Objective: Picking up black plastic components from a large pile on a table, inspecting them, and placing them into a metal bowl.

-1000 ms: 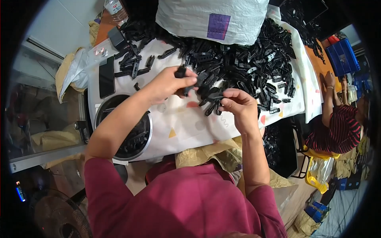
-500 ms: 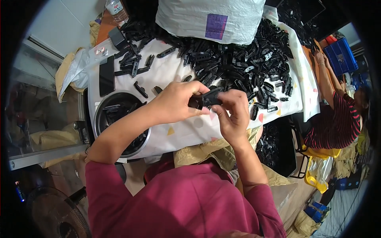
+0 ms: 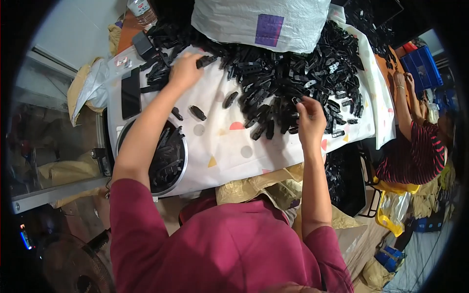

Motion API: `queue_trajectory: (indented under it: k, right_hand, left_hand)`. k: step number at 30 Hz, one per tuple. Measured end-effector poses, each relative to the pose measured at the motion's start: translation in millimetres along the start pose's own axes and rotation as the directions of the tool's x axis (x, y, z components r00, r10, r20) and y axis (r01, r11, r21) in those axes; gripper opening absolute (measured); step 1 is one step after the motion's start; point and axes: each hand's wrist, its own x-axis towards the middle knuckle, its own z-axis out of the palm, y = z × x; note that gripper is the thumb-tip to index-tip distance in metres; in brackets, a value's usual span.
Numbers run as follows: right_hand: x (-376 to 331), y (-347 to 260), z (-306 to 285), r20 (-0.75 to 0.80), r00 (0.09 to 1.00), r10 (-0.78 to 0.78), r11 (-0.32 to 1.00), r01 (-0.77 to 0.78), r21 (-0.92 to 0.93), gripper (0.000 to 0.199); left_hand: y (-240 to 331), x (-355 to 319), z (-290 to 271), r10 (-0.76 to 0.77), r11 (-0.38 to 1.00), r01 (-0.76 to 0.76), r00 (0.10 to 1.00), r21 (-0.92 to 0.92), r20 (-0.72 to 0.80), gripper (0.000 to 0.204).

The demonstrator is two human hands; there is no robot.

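My left hand (image 3: 185, 72) reaches to the far left of the table, fingers closed on an elongated black plastic part (image 3: 206, 61). Curled at the front edge of a large heap of black plastic parts (image 3: 273, 88), my right hand (image 3: 311, 121) pinches a small black plastic part (image 3: 296, 100), partly hidden by the fingertips. Two loose black parts (image 3: 197, 113) lie on the white cloth between my arms, one nearer the heap. A round metal-rimmed bowl (image 3: 185, 158) with more black parts sits beneath my left forearm.
A white woven sack (image 3: 234, 24) stands behind the heap. At the left are a dark phone (image 3: 131, 95), a grey box (image 3: 143, 46) and a bottle (image 3: 141, 12). A black crate (image 3: 354, 183) of parts stands below the table's right side. Another person (image 3: 410, 151) works at the right.
My hands were together over the middle with a black part between them. Now they are apart, the left farther off and leftward, the right at the heap.
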Motion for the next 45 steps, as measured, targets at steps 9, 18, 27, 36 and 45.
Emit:
queue_trajectory:
  k: [9,18,27,36,45]
  right_hand:
    - [12,-11,33,0.264,0.936,-0.233,0.644,0.352,-0.68,0.023]
    - [1,-34,14,0.363,0.917,-0.165,0.936,0.262,-0.235,0.03]
    - [-40,-90,-4,0.396,0.669,-0.629,0.769,0.61,0.191,0.023]
    - [-47,-82,-4,0.267,0.509,-0.818,0.539,0.841,0.046,0.031]
    - [-53,-88,7,0.557,0.764,-0.324,0.945,0.23,0.234,0.04]
  left_hand:
    - [-2,32,2,-0.075,0.989,0.049,0.978,0.138,0.193,0.05]
    - [63,-18,-59,0.001,0.387,0.546,0.805,-0.743,0.593,0.034]
    - [111,-58,-90,0.41,0.33,0.524,0.67,-0.785,0.619,0.035]
    - [137,-70,-112,0.456,0.651,0.171,0.691,-0.74,0.561,0.044]
    - [127,-103,-110,0.259,0.807,0.068,0.852,-0.587,0.455,0.039]
